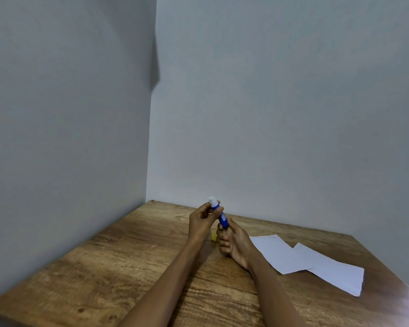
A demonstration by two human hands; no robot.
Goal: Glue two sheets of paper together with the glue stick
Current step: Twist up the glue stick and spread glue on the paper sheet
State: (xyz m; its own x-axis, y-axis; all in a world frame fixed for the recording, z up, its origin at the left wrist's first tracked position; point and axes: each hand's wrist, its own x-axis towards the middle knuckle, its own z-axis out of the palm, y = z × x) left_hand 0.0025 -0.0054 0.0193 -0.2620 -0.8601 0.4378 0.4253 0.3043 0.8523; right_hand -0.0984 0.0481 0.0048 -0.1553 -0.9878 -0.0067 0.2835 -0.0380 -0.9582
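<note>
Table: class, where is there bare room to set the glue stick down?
Bare wood lies left of the hands, toward the left wall, and along the near edge of the table. The right side is crowded by two overlapping sheets.

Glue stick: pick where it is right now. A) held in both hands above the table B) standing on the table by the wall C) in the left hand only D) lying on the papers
A: the glue stick is off the table, with the left hand at its white top end and the right hand gripping its lower end; the papers lie bare to the right.
</note>
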